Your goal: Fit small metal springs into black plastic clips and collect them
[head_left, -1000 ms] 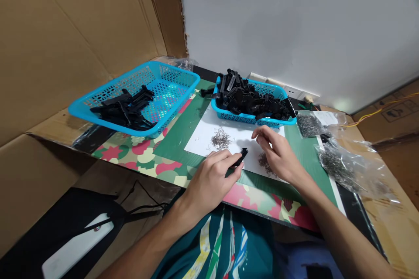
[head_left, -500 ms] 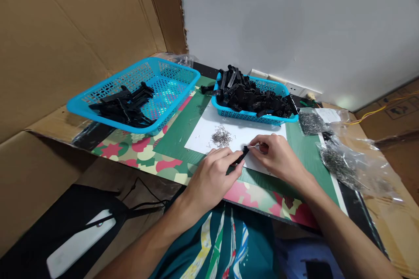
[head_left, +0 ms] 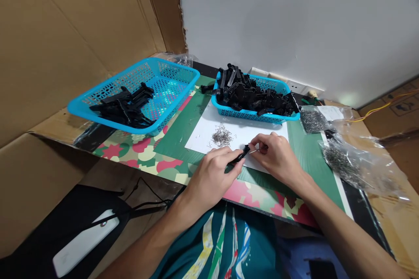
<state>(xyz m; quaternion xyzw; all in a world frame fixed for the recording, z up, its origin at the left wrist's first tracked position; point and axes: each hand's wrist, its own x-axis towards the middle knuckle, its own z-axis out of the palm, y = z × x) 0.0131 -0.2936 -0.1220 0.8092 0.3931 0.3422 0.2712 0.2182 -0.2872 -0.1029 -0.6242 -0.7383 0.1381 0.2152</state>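
My left hand point(head_left: 211, 178) grips a small black plastic piece point(head_left: 241, 154) over the near edge of a white paper sheet point(head_left: 209, 128). My right hand point(head_left: 278, 157) pinches a thin metal spring point(head_left: 254, 151) and holds its tip against the end of the black piece. A heap of small metal springs point(head_left: 221, 135) lies on the paper just beyond my hands. Behind it stands a blue basket point(head_left: 255, 115) piled with black plastic parts.
A larger blue basket point(head_left: 170, 85) with several black pieces sits at the left on the patterned mat point(head_left: 140, 152). Clear bags of springs point(head_left: 343, 161) lie at the right. Cardboard walls rise at the left. A dark bag with a white device point(head_left: 81, 242) lies below the table.
My right hand came from the spring pile at the right, pinching a spring, and moved left to meet the black piece in my left hand.
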